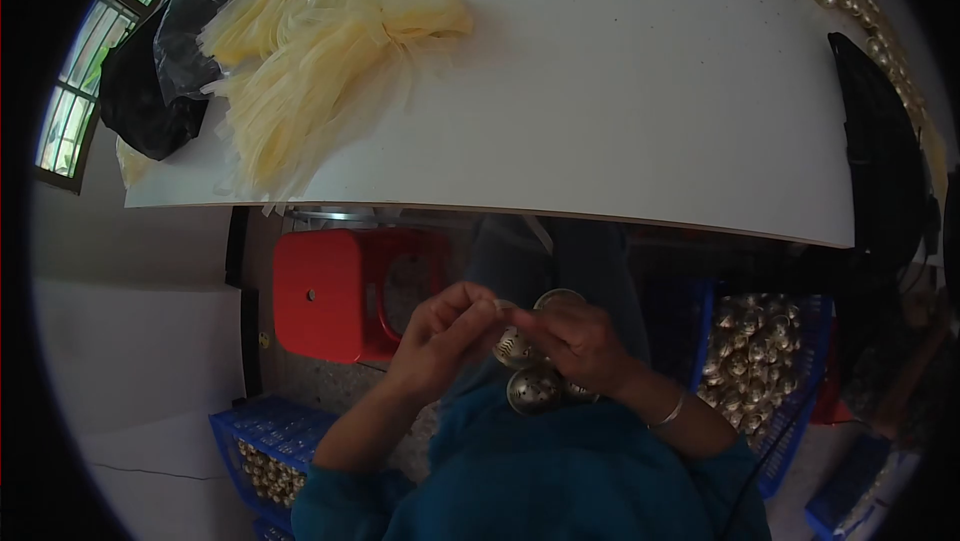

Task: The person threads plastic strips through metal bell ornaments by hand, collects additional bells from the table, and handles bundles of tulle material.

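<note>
My left hand (450,334) is closed in a pinch, thumb against forefinger, over my lap. Facing it, my right hand (583,343) is closed too, its fingertips meeting those of the left. Something small and pale sits between the fingertips, too small to name. Under and beside my right hand, several shiny metal balls with cut-out holes rest on my lap; one ball (534,390) lies lowest, and a patterned ball (515,349) is just below the fingertips. My right hand partly hides the others.
A white table (600,111) stands ahead, bearing yellow sheer ribbons (310,71) and a black bag (150,101). A red stool (320,296) is at left. Blue crates (270,426) of gold balls (755,356) stand on both sides. A black object (880,141) lies at the right table edge.
</note>
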{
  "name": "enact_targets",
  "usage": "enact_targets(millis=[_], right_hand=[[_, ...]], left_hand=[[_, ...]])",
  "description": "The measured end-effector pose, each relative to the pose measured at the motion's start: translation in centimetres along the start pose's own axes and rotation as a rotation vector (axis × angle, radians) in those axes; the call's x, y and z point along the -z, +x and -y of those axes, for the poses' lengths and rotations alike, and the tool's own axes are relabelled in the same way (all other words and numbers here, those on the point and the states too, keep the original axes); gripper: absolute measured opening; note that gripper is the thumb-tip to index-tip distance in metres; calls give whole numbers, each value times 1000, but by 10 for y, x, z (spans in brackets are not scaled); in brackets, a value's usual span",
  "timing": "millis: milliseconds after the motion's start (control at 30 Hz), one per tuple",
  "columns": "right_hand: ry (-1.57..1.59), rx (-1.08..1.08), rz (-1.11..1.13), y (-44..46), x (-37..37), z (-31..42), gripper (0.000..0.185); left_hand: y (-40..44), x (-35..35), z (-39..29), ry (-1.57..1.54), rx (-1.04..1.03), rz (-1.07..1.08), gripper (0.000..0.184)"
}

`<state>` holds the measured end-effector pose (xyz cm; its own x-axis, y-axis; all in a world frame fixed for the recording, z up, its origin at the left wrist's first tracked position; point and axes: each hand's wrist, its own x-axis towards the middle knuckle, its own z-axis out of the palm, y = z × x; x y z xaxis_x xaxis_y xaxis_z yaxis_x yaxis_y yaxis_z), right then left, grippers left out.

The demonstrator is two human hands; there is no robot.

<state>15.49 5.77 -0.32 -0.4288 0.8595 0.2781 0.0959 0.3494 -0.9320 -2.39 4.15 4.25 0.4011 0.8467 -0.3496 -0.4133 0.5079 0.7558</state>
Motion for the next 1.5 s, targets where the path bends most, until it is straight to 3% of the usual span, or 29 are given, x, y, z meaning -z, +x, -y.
enact_targets(millis=[67,100,167,200,267,367,500,567,700,767,800,867,900,967,1000,1067,1100,1167,1300,1367,1400,1467,1500], right_hand=[[-143,141,-31,0,0,1,10],[-146,141,-29,-1,0,1,10],[-154,110,-19,-4,-3,1,8],[-152,110,-20,-4,-1,2,8],[-235,102,72,-5,6,10,9],[-429,182,40,-4,6,20,12],[-483,259,-16,0,8,30,15],[-358,228,-24,1,10,30,15],[-260,234,99,8,20,25,14],[-60,229,207,8,21,21,16],[-62,232,210,8,20,22,16],[47,-27,220,7,16,27,15],[46,-24,221,7,15,27,15],[116,-209,262,6,16,28,15],[114,-211,263,7,18,30,15],[43,-241,321,10,22,34,15],[40,-239,325,10,20,33,15],[-220,215,177,11,14,29,13],[-215,119,275,7,18,27,13],[96,-409,409,10,24,29,13],[96,-407,407,9,25,28,13],[385,-498,373,6,24,25,12],[383,-496,373,6,24,27,12]], left_hand=[[5,-8,7,269,-200,-87,9],[7,-7,8,266,-203,-86,9],[10,-5,9,1413,-740,-82,17],[7,-7,7,1415,-738,-82,17],[-4,-15,0,1832,-714,-42,24],[-11,-19,-8,1851,-604,38,26],[-5,-14,-26,1779,-497,183,17],[0,-4,-29,1312,-297,256,12],[8,11,-22,949,-156,316,11],[6,12,-18,626,96,270,13],[4,11,-16,625,92,268,13],[0,8,-12,446,192,125,11],[-3,6,-10,447,188,125,11],[-11,1,-8,957,-186,66,7],[-13,-6,-8,954,-186,66,7],[-17,-22,-8,1242,-581,-69,6],[-17,-18,-4,1240,-584,-73,6],[-16,-5,7,92,111,-104,5],[-18,-9,15,56,199,-161,8],[-18,-21,13,1331,-738,-175,8],[-18,-24,16,1332,-740,-174,8],[-19,-28,23,1647,-1079,-370,15],[-18,-28,23,1646,-1081,-371,15]])
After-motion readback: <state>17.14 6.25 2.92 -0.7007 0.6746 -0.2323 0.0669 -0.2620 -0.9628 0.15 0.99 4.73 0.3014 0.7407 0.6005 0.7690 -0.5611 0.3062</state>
